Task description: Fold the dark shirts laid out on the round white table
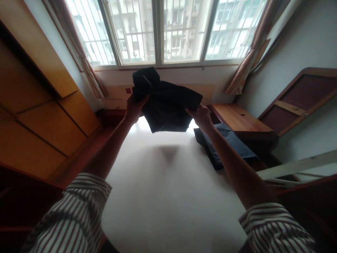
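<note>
A dark, nearly black garment (168, 105) hangs in the air above the far end of a white table (163, 196). Its exact kind cannot be told; the cloth is partly bunched at its upper left. My left hand (135, 108) is closed on its left side, and my right hand (201, 116) pinches the right edge. On the table's right side, below my right forearm, lies a folded pile of dark and blue-grey cloth (237, 142), partly hidden by that arm.
Beyond the table are barred windows (181, 35) with curtains (243, 70). Orange-brown cabinets (39, 126) stand at the left. To the right are a wooden desk (242, 117), a wood-framed panel (297, 95) against the wall, and a pale rail (297, 165).
</note>
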### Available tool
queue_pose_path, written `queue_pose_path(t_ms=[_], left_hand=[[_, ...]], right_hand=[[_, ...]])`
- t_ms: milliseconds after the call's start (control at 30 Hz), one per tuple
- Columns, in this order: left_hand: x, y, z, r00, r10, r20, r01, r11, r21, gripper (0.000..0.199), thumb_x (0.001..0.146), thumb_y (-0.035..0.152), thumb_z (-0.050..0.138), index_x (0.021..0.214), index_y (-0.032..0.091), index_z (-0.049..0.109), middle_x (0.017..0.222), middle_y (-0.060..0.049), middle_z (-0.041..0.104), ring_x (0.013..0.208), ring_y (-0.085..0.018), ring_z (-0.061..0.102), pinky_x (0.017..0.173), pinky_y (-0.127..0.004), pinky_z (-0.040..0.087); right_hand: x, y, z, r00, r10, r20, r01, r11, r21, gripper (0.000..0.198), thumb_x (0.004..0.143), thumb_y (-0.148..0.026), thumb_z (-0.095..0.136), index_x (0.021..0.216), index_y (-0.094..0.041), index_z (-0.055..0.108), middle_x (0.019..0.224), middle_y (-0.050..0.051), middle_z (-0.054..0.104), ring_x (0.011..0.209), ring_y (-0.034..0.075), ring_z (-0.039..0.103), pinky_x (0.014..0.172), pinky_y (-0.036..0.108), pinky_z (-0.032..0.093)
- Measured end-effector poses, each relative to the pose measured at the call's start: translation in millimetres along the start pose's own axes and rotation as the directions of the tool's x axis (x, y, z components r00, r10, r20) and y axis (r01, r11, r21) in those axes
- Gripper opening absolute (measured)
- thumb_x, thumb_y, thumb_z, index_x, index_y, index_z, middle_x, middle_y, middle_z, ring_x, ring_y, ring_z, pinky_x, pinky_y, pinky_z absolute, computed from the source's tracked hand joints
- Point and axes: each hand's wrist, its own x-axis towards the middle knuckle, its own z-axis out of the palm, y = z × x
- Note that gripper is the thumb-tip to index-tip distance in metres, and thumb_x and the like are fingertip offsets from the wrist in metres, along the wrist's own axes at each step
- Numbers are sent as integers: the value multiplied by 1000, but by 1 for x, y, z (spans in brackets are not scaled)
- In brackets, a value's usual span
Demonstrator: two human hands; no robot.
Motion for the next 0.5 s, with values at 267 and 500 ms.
queue_pose_path(t_ms=[267, 500], left_hand=[[-177, 48, -77, 657, -22, 754, -258, 933, 252, 22, 85, 18, 66, 106, 16, 71, 108, -12, 73, 101, -25, 70, 91, -38, 57], [-226, 96, -107, 290, -329, 898, -163, 908, 386, 48, 87, 4, 49, 129, 24, 61, 122, -6, 70, 112, -19, 66, 111, -38, 44]], right_hand=[[-127, 0, -59, 826, 31, 562, 160, 945, -286, 35, 79, -7, 55, 106, -18, 74, 105, 9, 75, 106, 26, 68, 102, 43, 49], [-189, -2, -71, 660, 80, 747, 386, 817, -429, 62, 65, 10, 37, 108, -18, 73, 118, 10, 71, 113, 21, 66, 102, 36, 51]])
